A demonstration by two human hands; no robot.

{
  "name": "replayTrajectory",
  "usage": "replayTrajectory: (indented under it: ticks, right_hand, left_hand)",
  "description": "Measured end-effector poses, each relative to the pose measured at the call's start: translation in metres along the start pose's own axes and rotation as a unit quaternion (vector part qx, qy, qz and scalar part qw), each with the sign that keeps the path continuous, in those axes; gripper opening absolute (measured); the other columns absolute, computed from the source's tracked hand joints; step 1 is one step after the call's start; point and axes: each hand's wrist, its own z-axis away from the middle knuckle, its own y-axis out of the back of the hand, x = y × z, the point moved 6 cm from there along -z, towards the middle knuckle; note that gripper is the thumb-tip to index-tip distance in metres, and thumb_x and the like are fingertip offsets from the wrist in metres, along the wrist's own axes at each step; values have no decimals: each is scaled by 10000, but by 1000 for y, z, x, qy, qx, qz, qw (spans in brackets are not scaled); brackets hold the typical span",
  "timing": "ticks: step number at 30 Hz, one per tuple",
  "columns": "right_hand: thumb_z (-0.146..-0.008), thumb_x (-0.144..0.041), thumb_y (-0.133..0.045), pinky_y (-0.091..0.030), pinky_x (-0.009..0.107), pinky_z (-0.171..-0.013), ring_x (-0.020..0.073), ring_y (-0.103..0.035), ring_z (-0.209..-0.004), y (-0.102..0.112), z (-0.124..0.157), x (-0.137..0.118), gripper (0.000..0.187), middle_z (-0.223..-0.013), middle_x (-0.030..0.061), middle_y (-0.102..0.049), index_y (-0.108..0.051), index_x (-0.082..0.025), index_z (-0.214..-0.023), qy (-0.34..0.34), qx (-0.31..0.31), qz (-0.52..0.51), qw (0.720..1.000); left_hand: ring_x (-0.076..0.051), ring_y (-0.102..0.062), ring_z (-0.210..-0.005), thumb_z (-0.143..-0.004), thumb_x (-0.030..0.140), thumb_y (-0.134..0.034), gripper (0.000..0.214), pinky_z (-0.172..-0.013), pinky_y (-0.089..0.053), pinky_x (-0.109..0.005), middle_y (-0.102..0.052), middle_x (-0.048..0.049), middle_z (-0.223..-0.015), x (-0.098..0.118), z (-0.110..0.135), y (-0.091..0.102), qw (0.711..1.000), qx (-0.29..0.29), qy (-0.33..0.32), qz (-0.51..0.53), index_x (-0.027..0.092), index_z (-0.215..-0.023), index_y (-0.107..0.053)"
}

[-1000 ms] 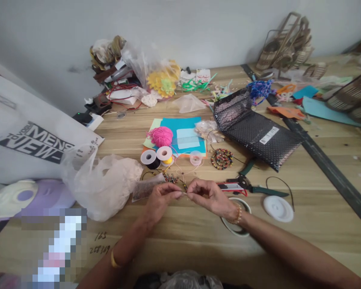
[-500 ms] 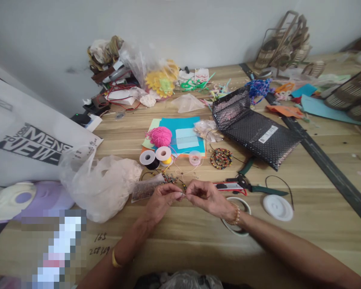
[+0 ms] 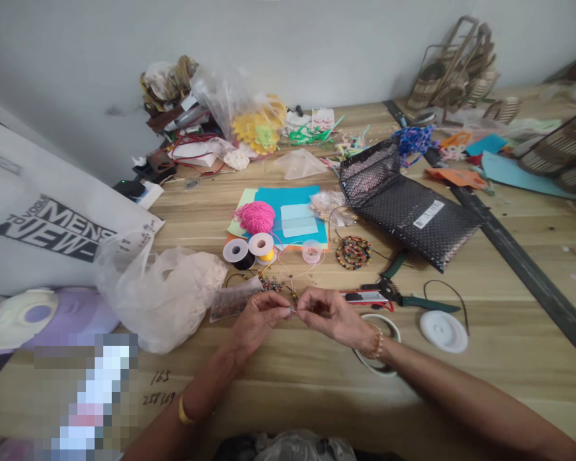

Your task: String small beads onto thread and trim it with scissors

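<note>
Close together over the table, my left hand (image 3: pixel 264 312) and my right hand (image 3: pixel 327 314) both pinch with thumb and forefinger. Between the fingertips is a thin cord (image 3: pixel 290 275) with a few dark and yellow beads (image 3: pixel 294 297) on it. The left fingertips hold a tiny greyish bead (image 3: pixel 290 310), partly hidden. My right fingers are closed on the cord; its end is too small to make out. Just beyond my left hand lie loose beads (image 3: pixel 271 282) and a clear packet (image 3: pixel 230 301). A coiled bead string (image 3: pixel 353 252) rests past my right hand.
Spools of black thread (image 3: pixel 240 255) and yellow thread (image 3: pixel 263 247) stand before pink yarn (image 3: pixel 255 216). To the right are a box cutter (image 3: pixel 365 296), green-handled pliers (image 3: pixel 398 293), a tape roll (image 3: pixel 397 330), a white lid (image 3: pixel 443 331) and a black bubble mailer (image 3: pixel 413 205). A plastic bag (image 3: pixel 166 301) lies left.
Both hands stay in nearly the same place, still pinching. Only a slight shift at the fingertips shows, and the objects on the table have not moved.
</note>
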Motion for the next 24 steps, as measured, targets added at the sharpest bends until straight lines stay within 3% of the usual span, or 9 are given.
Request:
replayTrajectory:
  ticks: [4,24]
  right_hand:
    - [-812,-318,-595,-318,203,-506,83,-400,-554,0,0,0,185,-619,-26,-485,-554,-151,-744,5,-2,4,1000]
    - [-807,-317,-602,-322,203,-510,82,-414,-556,0,-1,2,182,-633,-23,-509,-555,-150,-755,-9,2,-7,1000]
  left_hand:
    - [-120,-588,-593,-520,284,-825,241,-636,-496,-279,-673,0,-665,-2,-1,1,1000,-5,8,-6,190,-705,-701]
    - [-109,-565,-555,-534,278,-820,184,-574,-462,-248,-654,6,-609,-3,-1,-3,999,-30,19,26,186,-628,-691]
